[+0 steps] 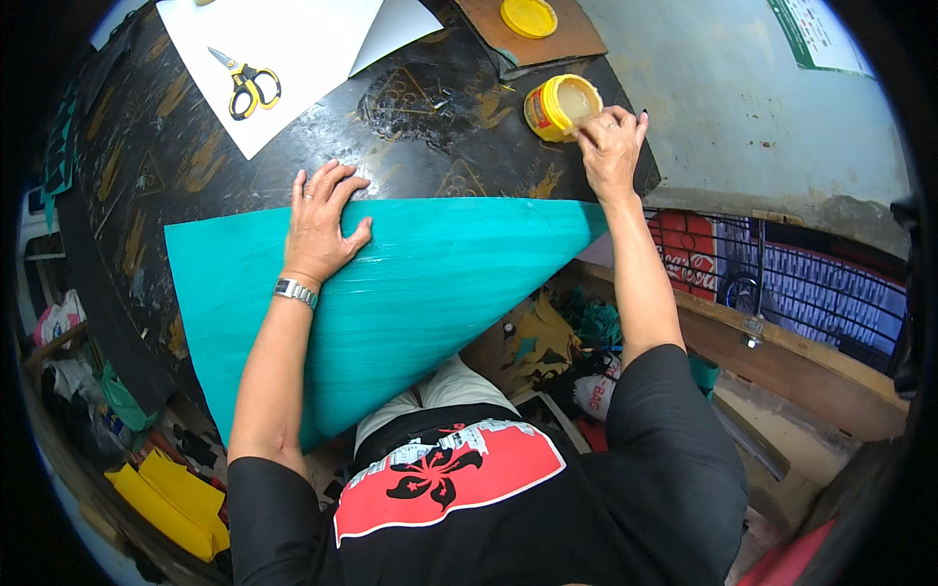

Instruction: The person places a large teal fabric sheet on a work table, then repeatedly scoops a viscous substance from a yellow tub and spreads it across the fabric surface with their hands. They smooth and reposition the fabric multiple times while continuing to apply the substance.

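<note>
- Teal sheet (430,283) lies over the near edge of the black counter (195,146) — a good part overhangs toward the person's lap, its pointed corner reaching the counter's right edge.
- Left hand (320,223) flat on the sheet near its far edge, fingers spread, palm down; pins rather than grips.
- Right hand (611,146) at the mouth of the open yellow jar (559,105) near the counter's right edge, fingertips bunched at the pale paste inside; whether they pinch anything I cannot tell.
- Jar's yellow lid (529,17) sits apart on a brown board (547,39) at the far edge.
- Judgement: the sheet looks thin, light and flexible, with a faintly glossy face — likely to slide or sag off the edge unless pressed; best held flat-palmed on the supported part, or by an edge with both hands.
- Yellow-handled scissors (246,86) rest on white paper (293,49) at the far left, well apart.
</note>
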Demonstrator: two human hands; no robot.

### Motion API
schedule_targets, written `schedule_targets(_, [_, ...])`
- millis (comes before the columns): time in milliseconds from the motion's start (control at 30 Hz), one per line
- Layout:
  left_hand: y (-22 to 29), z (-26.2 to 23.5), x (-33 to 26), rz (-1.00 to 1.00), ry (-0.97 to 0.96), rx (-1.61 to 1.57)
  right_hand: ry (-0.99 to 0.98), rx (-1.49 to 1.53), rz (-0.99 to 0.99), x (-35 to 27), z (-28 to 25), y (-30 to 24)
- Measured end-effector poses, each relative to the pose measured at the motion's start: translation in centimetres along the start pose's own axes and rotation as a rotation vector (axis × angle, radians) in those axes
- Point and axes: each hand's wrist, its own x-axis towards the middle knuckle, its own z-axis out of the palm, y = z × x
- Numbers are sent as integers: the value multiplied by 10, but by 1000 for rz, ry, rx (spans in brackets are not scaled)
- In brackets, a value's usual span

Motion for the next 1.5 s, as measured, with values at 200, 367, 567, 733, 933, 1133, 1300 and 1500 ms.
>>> schedule_targets(200, [2, 0, 1, 12, 2, 25, -64, -195, 194, 24, -15, 14])
schedule_targets(367, [3, 1, 1, 14, 2, 27, 323, 398, 211, 72, -73, 20])
schedule_targets(567, [2, 1, 0, 25, 16, 33, -70, -18, 387, 49, -48, 7])
schedule_targets(733, [0, 0, 0, 32, 9, 36, 183, 245, 458, 31, -44, 33])
schedule_targets(933, [1, 0, -1, 31, -5, 35, -49, 466, 1047, -41, 31, -40])
schedule_targets(1133, [2, 0, 1, 33, -23, 48, -360, 176, 1146, -26, 65, -94])
schedule_targets(1300, [1, 0, 0, 39, -22, 55, -165, 356, 1264, 5, 72, -90])
schedule_targets(1500, [2, -1, 1, 30, -32, 71, 106, 675, 1340, 38, 77, -64])
